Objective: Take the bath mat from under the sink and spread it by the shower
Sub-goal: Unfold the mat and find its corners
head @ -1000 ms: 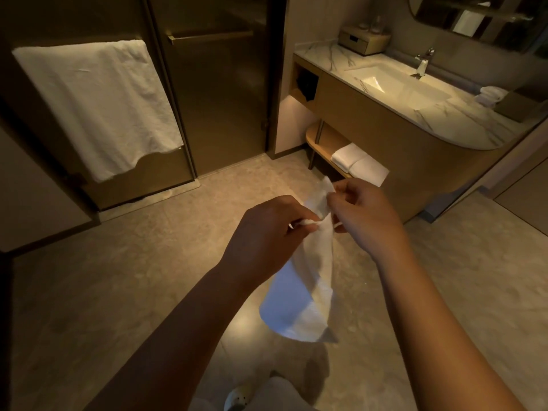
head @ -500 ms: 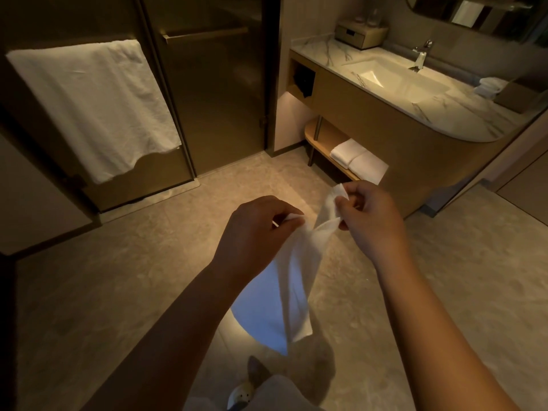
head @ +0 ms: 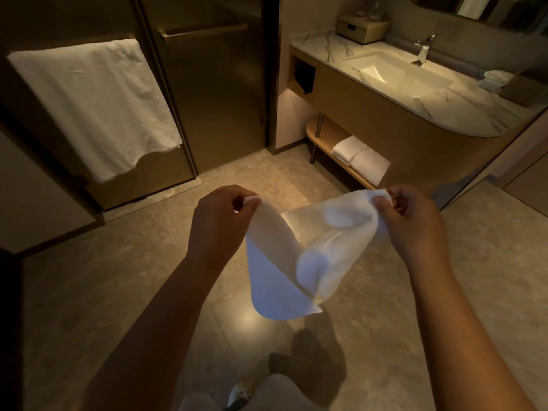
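Drawn wider apart — left hand (head: 220,225) and right hand (head: 415,223) each pinch a corner, bath mat (head: 299,259) hanging between both grips.

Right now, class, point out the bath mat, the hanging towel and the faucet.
bath mat (head: 278,274), head view, its drooping middle.
hanging towel (head: 95,105), head view, its flat middle.
faucet (head: 423,50), head view, its upright body.

The bathroom was dim and amber. Warm light fell on the sink (head: 394,74) and glowed beneath it; a glare spot shone on the floor (head: 237,324), with a shadow nearby. Edges bowed; the left margin seemed underexposed.
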The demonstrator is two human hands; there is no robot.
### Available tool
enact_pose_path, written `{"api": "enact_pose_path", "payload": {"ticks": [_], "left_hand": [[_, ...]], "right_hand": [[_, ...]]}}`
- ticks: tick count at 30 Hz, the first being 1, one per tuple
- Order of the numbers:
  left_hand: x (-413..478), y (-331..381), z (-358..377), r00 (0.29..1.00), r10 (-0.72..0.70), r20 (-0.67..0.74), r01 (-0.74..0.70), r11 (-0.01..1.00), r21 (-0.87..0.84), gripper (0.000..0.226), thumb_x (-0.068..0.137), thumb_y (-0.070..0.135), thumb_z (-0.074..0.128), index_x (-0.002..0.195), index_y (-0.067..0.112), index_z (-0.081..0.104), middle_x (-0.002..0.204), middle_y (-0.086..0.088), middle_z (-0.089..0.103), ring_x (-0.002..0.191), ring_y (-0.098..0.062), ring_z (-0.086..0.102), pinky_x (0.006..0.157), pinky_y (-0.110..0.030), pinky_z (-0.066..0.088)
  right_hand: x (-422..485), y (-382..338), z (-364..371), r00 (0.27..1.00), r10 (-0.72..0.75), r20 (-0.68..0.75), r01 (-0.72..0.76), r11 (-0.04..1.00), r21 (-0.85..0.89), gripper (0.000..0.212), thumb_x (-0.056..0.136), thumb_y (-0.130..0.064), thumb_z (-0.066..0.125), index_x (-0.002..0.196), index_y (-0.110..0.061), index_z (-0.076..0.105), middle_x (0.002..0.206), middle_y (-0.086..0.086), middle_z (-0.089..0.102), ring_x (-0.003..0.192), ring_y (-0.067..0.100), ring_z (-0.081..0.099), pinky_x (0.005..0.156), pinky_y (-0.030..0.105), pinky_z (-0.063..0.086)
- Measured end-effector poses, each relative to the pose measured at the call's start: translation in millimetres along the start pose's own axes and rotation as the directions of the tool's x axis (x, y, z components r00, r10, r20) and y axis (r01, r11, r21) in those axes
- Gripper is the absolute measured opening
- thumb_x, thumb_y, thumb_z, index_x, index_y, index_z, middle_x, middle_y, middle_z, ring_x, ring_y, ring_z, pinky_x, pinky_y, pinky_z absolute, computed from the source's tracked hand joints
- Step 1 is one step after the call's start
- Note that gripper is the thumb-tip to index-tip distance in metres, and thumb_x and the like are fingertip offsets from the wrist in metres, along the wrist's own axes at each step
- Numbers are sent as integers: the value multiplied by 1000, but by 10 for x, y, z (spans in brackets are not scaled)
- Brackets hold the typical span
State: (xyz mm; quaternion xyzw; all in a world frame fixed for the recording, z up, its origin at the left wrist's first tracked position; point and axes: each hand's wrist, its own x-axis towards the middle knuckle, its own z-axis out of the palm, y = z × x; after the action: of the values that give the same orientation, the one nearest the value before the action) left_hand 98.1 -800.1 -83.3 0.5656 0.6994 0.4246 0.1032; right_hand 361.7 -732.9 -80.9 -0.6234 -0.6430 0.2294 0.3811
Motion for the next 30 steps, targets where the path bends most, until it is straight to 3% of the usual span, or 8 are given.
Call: {"api": "enact_pose_path", "payload": {"ticks": [5, 8, 12, 15, 18, 22, 26, 30], "left_hand": [[7, -30, 72, 998, -22, -58, 24, 999, 35, 11, 88, 24, 60, 89, 19, 70, 80, 8, 66, 73, -3, 58, 62, -10, 36], [5, -39, 111, 996, -32, -87, 38, 998, 59, 10, 88, 23, 60, 88, 17, 69, 78, 6, 65, 71, -4, 56, 61, -12, 36], [-30, -6, 205, 994, -45, -98, 52, 996, 78, 12, 88, 20, 59, 87, 14, 69, 75, 5, 64, 70, -7, 55, 60, -14, 37], [-58, -40, 244, 988, -121, -97, 126, 991, 54, 10, 88, 24, 57, 84, 25, 66, 73, 15, 61, 69, -1, 55, 57, -17, 37], [-76, -99, 258, 967, -210, -147, 217, 976, 29, 10, 86, 31, 56, 80, 34, 64, 70, 18, 61, 68, 2, 55, 54, -21, 37], [-59, -187, 273, 955, -218, -203, 237, 969, 73, 9, 86, 31, 57, 79, 33, 62, 68, 15, 59, 66, -3, 56, 56, -24, 41], [-17, -319, 236, 945, -223, -240, 259, 957, 130, 12, 86, 29, 57, 84, 21, 67, 70, 0, 60, 67, -21, 58, 65, -36, 49], [65, -400, 239, 938, -252, -236, 285, 952, 115, 10, 87, 28, 57, 83, 24, 64, 71, 0, 61, 70, -23, 60, 69, -39, 52]], "right_hand": [[70, 290, -69, 995, 2, -103, -10, 997, -78, 21, 91, -37, 56, 109, -27, 63, 82, -16, 54, 69, -4, 49, 54, 17, 34], [116, 439, -119, 994, -16, -105, 3, 992, -129, 28, 92, -37, 55, 115, -24, 63, 88, -13, 56, 69, 1, 50, 55, 16, 32], [166, 592, -145, 996, -33, -82, 19, 987, -162, 24, 93, -33, 55, 113, -23, 64, 90, -7, 62, 73, 8, 52, 59, 21, 37], [197, 695, -171, 995, -45, -87, 27, 981, -192, 23, 94, -30, 53, 113, -21, 63, 97, 3, 67, 78, 14, 55, 66, 29, 41], [249, 825, -245, 992, -62, -108, 39, 978, -204, 24, 96, -30, 50, 114, -19, 62, 98, 6, 68, 77, 14, 54, 64, 27, 39], [309, 950, -299, 981, -65, -185, 29, 980, -195, 24, 96, -28, 50, 115, -18, 61, 98, 8, 68, 76, 14, 53, 63, 25, 38], [371, 1029, -310, 968, -52, -244, 13, 987, -160, 23, 96, -28, 48, 112, -16, 60, 100, 8, 67, 79, 14, 53, 68, 29, 41], [464, 1084, -294, 966, -51, -253, 14, 989, -145, 24, 97, -27, 47, 113, -14, 60, 102, 11, 67, 81, 19, 57, 69, 30, 41]]}}
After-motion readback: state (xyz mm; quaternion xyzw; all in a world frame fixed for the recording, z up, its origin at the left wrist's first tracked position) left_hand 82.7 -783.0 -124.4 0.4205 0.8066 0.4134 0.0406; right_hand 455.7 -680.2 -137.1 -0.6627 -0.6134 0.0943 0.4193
